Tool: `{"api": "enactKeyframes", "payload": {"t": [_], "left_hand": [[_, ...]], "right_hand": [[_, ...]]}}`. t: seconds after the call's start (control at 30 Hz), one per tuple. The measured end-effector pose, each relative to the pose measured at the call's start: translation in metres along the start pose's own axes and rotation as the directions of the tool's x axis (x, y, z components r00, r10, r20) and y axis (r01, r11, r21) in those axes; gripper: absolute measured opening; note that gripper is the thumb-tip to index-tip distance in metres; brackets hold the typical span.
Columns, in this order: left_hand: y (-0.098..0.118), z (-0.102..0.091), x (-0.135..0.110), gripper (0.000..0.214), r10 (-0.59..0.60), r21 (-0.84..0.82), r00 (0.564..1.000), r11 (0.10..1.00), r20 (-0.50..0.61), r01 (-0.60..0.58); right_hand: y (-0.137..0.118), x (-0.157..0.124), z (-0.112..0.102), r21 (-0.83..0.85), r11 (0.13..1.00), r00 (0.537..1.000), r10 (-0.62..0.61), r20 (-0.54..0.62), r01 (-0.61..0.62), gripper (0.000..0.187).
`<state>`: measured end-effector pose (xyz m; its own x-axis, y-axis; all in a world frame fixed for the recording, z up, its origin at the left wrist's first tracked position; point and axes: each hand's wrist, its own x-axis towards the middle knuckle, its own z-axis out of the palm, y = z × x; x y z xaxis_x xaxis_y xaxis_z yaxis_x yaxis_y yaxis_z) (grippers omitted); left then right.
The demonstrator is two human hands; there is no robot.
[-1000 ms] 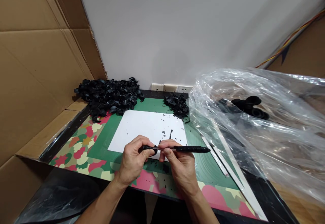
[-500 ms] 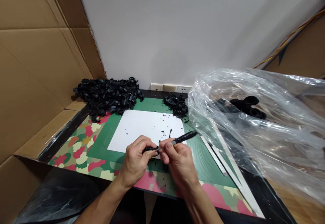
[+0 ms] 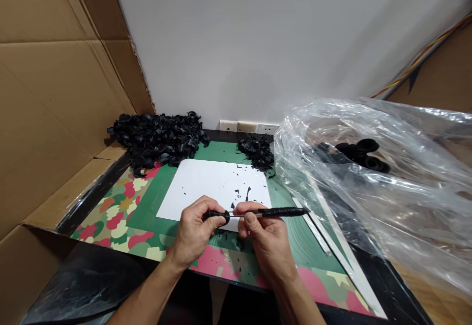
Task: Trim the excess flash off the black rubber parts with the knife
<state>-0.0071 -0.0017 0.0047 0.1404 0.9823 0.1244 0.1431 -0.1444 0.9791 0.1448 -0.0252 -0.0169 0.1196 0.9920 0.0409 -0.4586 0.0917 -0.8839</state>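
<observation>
My left hand (image 3: 193,234) pinches a small black rubber part (image 3: 217,215) between thumb and fingers, just above the near edge of a white sheet (image 3: 214,187). My right hand (image 3: 263,239) grips a black-handled craft knife (image 3: 280,212) that lies almost level, its thin metal tip pointing left and meeting the black part. Both hands hover over the green cutting mat (image 3: 295,239). Small black shavings dot the sheet and the mat around my hands.
A big heap of black rubber trimmings (image 3: 157,138) lies at the back left, a smaller heap (image 3: 258,152) behind the sheet. A large clear plastic bag (image 3: 372,182) holding black round parts (image 3: 363,153) fills the right. Cardboard walls (image 3: 55,94) stand at left. White strips (image 3: 332,241) lie right of the mat.
The knife handle, tilted upward half a second ago, has swung back down to nearly level. My left hand keeps its pinch on the black part in the same spot.
</observation>
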Motion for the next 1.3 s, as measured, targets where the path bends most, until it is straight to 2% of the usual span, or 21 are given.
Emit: {"api": "enactKeyframes", "payload": {"t": [0.13, 0.37, 0.5, 0.57, 0.67, 0.73, 0.8, 0.9, 0.97, 1.03, 1.1, 1.17, 1.23, 1.3], "left_hand": [[0.003, 0.001, 0.000, 0.002, 0.023, -0.002, 1.000, 1.000, 0.004, -0.023], [0.001, 0.001, -0.001, 0.003, -0.008, -0.038, 1.000, 0.999, 0.016, 0.008], [0.001, 0.002, -0.002, 0.005, -0.058, -0.077, 0.998, 0.995, 0.017, 0.059], [0.002, 0.004, -0.002, 0.005, -0.073, -0.087, 0.997, 0.993, 0.017, 0.074], [0.004, 0.006, -0.004, 0.004, -0.084, -0.096, 0.996, 0.992, 0.023, 0.085], [0.006, 0.006, -0.006, 0.003, -0.065, -0.093, 0.998, 0.993, 0.025, 0.067], [0.008, 0.006, -0.008, 0.002, -0.025, -0.076, 1.000, 0.997, 0.014, 0.026], [0.008, 0.004, -0.008, 0.005, 0.040, -0.045, 0.999, 0.998, -0.023, -0.041], [0.006, 0.003, -0.007, 0.006, 0.078, -0.024, 0.996, 0.997, -0.039, -0.079], [0.003, 0.002, -0.006, 0.007, 0.118, 0.002, 0.992, 0.993, -0.046, -0.118], [0.001, 0.001, -0.005, 0.008, 0.156, 0.027, 0.986, 0.988, -0.052, -0.155], [-0.001, 0.001, -0.005, 0.008, 0.187, 0.052, 0.981, 0.981, -0.055, -0.184], [-0.001, 0.001, -0.004, 0.008, 0.214, 0.076, 0.975, 0.975, -0.055, -0.209], [0.000, 0.001, -0.004, 0.008, 0.246, 0.101, 0.968, 0.966, -0.054, -0.239]], "right_hand": [[0.001, -0.003, 0.003, -0.038, 0.997, 0.996, -0.065, 0.055, 0.067, 0.020], [0.004, -0.002, 0.001, -0.127, 0.986, 0.993, -0.098, 0.061, 0.105, 0.021], [0.003, -0.004, 0.002, -0.212, 0.951, 0.973, -0.210, 0.090, 0.225, 0.015], [0.002, -0.006, 0.005, -0.286, 0.893, 0.938, -0.328, 0.117, 0.348, 0.012], [0.001, -0.008, 0.008, -0.457, 0.711, 0.839, -0.511, 0.187, 0.535, 0.014], [0.001, -0.008, 0.006, -0.539, 0.621, 0.792, -0.590, 0.157, 0.569, 0.014], [-0.001, -0.006, 0.003, -0.562, 0.644, 0.793, -0.608, 0.037, 0.520, 0.012], [-0.005, -0.003, -0.001, -0.478, 0.805, 0.878, -0.461, -0.130, 0.352, 0.013], [-0.007, -0.001, -0.003, -0.337, 0.916, 0.940, -0.289, -0.181, 0.217, 0.020], [-0.008, -0.001, -0.003, -0.150, 0.985, 0.976, -0.111, -0.188, 0.083, 0.027], [-0.007, -0.001, -0.002, -0.016, 0.999, 0.988, 0.028, -0.155, -0.031, 0.031], [-0.006, -0.001, 0.000, 0.031, 0.993, 0.987, 0.117, -0.114, -0.115, 0.031], [-0.006, -0.002, 0.002, -0.001, 0.983, 0.980, 0.181, -0.078, -0.181, 0.032], [-0.007, -0.003, 0.005, -0.111, 0.970, 0.976, 0.213, -0.045, -0.217, 0.034]]}}
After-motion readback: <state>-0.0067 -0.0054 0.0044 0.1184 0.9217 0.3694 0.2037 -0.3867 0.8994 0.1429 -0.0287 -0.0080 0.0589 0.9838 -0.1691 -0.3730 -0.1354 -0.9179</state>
